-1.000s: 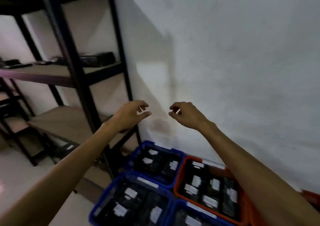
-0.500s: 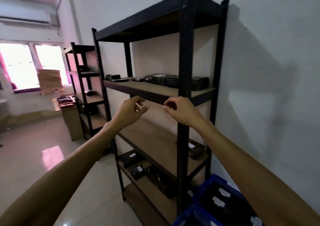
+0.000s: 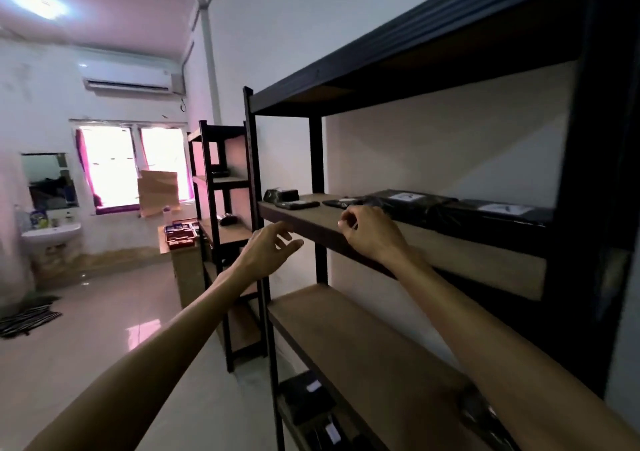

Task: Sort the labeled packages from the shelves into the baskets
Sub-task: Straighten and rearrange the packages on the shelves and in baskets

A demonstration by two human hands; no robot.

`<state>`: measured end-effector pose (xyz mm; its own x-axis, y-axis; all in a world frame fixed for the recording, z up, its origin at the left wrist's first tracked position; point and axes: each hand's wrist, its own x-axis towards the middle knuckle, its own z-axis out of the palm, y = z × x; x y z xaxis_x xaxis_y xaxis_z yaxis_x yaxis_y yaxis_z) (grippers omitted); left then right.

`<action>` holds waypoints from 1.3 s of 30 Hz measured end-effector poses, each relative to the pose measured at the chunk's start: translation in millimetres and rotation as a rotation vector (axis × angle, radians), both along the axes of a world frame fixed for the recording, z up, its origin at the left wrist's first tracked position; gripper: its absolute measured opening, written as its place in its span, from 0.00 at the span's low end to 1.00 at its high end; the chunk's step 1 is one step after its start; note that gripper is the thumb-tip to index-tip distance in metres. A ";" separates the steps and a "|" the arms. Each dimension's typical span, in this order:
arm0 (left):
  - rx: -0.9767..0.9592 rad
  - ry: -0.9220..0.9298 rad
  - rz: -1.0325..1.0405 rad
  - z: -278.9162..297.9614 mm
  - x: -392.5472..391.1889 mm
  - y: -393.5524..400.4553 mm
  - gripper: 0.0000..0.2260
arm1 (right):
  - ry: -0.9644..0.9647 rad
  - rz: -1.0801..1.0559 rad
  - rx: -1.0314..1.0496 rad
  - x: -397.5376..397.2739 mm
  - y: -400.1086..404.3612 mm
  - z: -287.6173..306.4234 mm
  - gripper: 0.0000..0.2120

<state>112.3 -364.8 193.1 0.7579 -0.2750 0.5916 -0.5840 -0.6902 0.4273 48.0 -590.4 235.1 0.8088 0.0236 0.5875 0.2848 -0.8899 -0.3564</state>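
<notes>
Reaching for the shelf, nothing picked yet
Left hand and right hand hover loose-fingered, holding nothing; labeled packages lie on the shelf at two o'clock, unsorted; baskets out of view

Both arms reach forward, left hand and right hand empty, fingers loosely curled.

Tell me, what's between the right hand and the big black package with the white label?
Nothing: in the head view, only bare shelf board separates the right hand from the labeled black package.
</notes>
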 end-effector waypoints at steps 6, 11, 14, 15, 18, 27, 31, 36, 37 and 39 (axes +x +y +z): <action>-0.044 -0.048 -0.058 13.7 99.9 23.7 0.14 | 0.007 -0.026 -0.049 94.8 25.9 9.5 0.09; -0.069 -0.072 -0.117 34.1 192.9 39.9 0.14 | 0.029 -0.110 -0.085 162.0 50.8 13.2 0.12; -0.046 -0.095 -0.134 40.8 244.5 51.3 0.16 | 0.030 -0.195 -0.069 197.2 66.6 14.1 0.11; -0.026 -0.097 -0.133 42.7 262.5 55.9 0.17 | 0.026 -0.220 -0.055 210.0 73.1 14.1 0.11; 0.038 -0.106 -0.120 45.4 310.7 66.2 0.21 | 0.006 -0.289 -0.031 240.7 85.3 11.8 0.10; 0.123 0.067 -0.121 63.9 415.4 63.4 0.36 | -0.012 -0.394 -0.062 283.7 80.9 -2.3 0.14; 0.246 0.252 -0.019 64.6 444.8 44.2 0.52 | -0.028 -0.422 -0.087 288.9 77.8 -5.4 0.14; 0.376 0.322 0.049 60.0 477.2 33.2 0.55 | -0.026 -0.435 -0.079 292.7 71.9 -8.1 0.14; 0.355 0.325 0.043 61.1 476.0 32.4 0.55 | -0.024 -0.431 -0.079 293.3 71.4 -8.8 0.15; 0.310 0.319 0.037 61.3 472.3 32.0 0.53 | -0.027 -0.430 -0.077 294.3 69.9 -9.4 0.15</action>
<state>584.6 -332.9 254.5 0.9018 -0.3720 0.2201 -0.4291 -0.8320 0.3516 342.3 -520.6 225.7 0.7391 -0.2672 0.6184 -0.1091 -0.9533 -0.2816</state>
